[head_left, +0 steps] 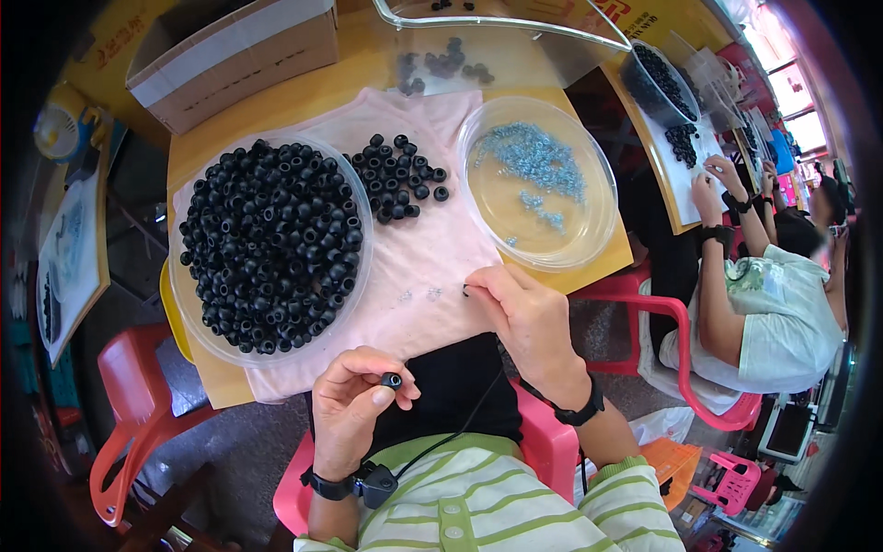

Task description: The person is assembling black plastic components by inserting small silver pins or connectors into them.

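Observation:
My left hand [354,396] is closed, pinching a small black round part with a hole [392,380] between thumb and fingers, over my lap. My right hand [529,313] is also in a pinch, just above the pink cloth [414,267]. Something tiny and dark shows at its fingertips, too small to name. A few tiny clear pieces [434,294] lie on the cloth beside those fingertips. To the left stands a round clear tub heaped with black hollow parts [271,244]. Loose black parts [395,175] lie by its right side. The shallow clear tub [593,244] at the right holds small bluish clear pieces [533,156].
A cardboard box [239,69] stands at the table's far left. Behind the cloth, a clear plastic bin [515,69] holds some dark parts. At the right, another person [773,308] works at a table with a tub of black parts [662,83]. A red chair [138,396] stands left.

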`<control>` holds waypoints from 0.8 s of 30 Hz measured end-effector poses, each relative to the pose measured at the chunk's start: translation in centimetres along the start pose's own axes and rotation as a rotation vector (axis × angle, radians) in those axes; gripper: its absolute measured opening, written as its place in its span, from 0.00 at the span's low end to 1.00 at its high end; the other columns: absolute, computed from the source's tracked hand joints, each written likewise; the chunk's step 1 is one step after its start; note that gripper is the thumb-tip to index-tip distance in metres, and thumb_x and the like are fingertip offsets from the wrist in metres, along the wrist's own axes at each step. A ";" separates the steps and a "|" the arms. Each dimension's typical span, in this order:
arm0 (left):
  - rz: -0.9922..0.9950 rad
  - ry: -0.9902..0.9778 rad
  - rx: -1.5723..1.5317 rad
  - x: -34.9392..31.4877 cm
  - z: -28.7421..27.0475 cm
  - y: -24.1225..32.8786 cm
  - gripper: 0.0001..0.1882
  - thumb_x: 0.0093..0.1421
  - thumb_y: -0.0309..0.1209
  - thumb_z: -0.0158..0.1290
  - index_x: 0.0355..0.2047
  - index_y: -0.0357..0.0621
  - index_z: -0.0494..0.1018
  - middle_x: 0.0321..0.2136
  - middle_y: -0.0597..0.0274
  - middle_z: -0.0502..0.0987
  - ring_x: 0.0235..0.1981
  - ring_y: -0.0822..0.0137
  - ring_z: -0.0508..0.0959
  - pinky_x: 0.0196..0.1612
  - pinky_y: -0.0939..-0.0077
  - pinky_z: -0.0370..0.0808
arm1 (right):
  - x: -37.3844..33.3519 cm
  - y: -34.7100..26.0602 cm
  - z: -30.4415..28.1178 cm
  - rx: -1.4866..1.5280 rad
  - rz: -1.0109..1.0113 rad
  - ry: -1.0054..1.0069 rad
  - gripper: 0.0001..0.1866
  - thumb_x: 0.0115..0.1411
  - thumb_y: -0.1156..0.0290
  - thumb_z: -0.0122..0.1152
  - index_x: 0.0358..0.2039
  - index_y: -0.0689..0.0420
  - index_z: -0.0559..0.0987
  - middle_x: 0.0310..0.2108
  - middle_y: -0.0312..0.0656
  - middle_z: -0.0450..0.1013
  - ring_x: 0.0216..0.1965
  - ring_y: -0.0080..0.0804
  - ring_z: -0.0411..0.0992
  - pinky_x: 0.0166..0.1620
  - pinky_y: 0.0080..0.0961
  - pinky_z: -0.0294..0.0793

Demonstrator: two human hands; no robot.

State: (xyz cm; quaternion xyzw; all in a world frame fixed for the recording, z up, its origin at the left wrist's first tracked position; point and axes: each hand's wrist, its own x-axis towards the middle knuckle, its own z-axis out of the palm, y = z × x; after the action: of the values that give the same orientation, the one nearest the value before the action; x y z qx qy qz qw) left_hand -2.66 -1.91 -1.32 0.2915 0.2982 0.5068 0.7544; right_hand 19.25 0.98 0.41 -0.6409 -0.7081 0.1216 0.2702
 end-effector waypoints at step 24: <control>-0.145 -0.013 -0.181 1.1 1.6 -1.1 0.12 0.58 0.19 0.57 0.42 0.35 0.72 0.37 0.54 0.78 0.35 0.68 0.79 0.39 0.77 0.78 | -0.5 -3.8 -1.9 0.724 0.025 -0.091 0.06 0.53 0.76 0.68 0.32 0.60 0.81 0.29 0.37 0.76 0.21 0.16 0.67 0.23 0.15 0.65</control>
State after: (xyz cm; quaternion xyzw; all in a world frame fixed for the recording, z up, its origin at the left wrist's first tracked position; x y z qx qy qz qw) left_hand -0.46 -1.42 -1.20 0.2032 0.2665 0.4741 0.8142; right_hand 17.11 -0.38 3.88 -0.5063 -0.6227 0.3959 0.4463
